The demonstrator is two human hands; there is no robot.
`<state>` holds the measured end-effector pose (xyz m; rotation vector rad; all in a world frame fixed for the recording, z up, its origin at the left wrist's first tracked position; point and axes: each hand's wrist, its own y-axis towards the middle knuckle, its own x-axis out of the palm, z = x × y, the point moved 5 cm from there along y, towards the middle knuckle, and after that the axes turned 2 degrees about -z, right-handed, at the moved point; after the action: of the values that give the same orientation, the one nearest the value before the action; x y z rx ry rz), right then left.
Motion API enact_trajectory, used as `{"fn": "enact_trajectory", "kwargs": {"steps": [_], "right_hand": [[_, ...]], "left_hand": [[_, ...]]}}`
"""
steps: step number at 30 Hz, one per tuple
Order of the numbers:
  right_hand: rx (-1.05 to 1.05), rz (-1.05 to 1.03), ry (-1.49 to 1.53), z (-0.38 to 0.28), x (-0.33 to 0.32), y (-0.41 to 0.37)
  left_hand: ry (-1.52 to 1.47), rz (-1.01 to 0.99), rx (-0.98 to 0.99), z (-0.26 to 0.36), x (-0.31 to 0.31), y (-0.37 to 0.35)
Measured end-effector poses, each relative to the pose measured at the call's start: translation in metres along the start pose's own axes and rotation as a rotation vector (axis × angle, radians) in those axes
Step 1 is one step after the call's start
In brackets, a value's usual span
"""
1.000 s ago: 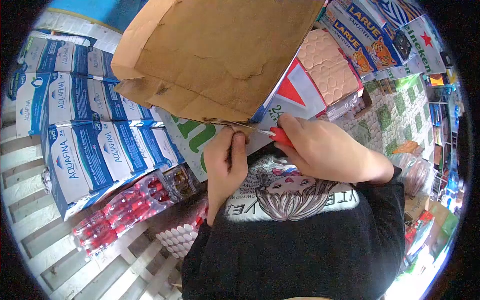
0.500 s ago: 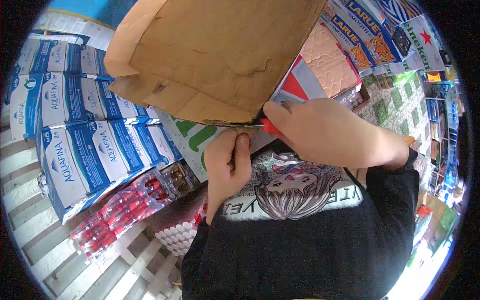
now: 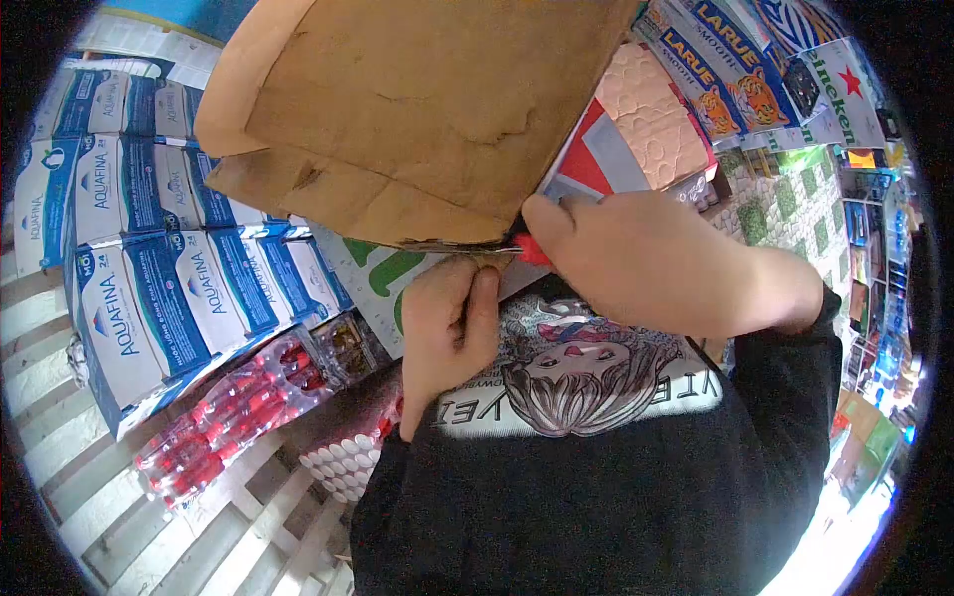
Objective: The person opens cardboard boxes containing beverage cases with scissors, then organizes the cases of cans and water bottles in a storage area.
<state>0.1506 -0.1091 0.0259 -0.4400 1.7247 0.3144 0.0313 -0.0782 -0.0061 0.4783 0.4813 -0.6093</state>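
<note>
A large brown cardboard sheet (image 3: pixel 397 119), creased and torn along its lower edge, slants up in front of my chest. My left hand (image 3: pixel 452 313) is closed at that lower edge, thumb against curled fingers, pinching the cardboard. My right hand (image 3: pixel 646 258) is closed around a red-handled tool (image 3: pixel 532 250), most of it hidden by the fingers. A thin metal blade seems to point from it along the cardboard edge towards my left hand; whether it is a knife or scissors cannot be made out. Beneath lies a white carton with green lettering (image 3: pixel 383 273).
Stacked Aquafina cartons (image 3: pixel 129 308) stand at left on white slats (image 3: pixel 60 368). Packs of red bottles (image 3: pixel 234 412) and white-capped items (image 3: pixel 343 467) lie nearer me. Larue cartons (image 3: pixel 730 70), a Heineken carton (image 3: pixel 845 89) and a pink bumpy tray (image 3: pixel 646 114) sit at upper right.
The view has shifted slightly. Both hands keep their grips at the cardboard's lower edge, and the red-handled tool has moved very little.
</note>
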Motion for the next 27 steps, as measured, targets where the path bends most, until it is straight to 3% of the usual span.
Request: {"fn": "enact_trajectory", "kwargs": {"steps": [4, 6, 9, 12, 15, 19, 22, 24, 27], "right_hand": [[0.059, -0.153, 0.035, -0.001, 0.006, -0.001], [0.040, 0.019, 0.004, -0.001, 0.004, -0.002], [0.037, 0.066, 0.051, 0.001, 0.001, -0.008], [0.120, -0.075, 0.011, -0.001, 0.004, -0.016], [0.106, 0.035, 0.012, -0.005, 0.006, -0.011], [0.098, 0.025, -0.059, -0.013, 0.012, -0.004], [0.127, 0.068, -0.049, -0.011, 0.013, -0.008], [0.124, 0.101, 0.050, -0.007, 0.009, -0.013], [0.175, 0.004, -0.005, -0.006, 0.013, -0.022]], "left_hand": [[-0.049, -0.017, -0.020, 0.000, 0.002, 0.001], [-0.073, 0.055, -0.133, -0.003, 0.001, -0.002], [-0.073, 0.054, -0.158, -0.001, -0.002, -0.002], [-0.134, 0.080, -0.155, -0.003, 0.001, -0.005], [-0.081, 0.024, -0.060, -0.001, -0.001, 0.000], [-0.060, 0.030, -0.035, 0.000, 0.001, -0.001], [-0.137, 0.082, -0.095, -0.001, 0.001, -0.005], [-0.159, 0.128, -0.308, -0.011, -0.004, -0.011], [-0.117, 0.122, -0.203, -0.008, -0.006, -0.006]]}}
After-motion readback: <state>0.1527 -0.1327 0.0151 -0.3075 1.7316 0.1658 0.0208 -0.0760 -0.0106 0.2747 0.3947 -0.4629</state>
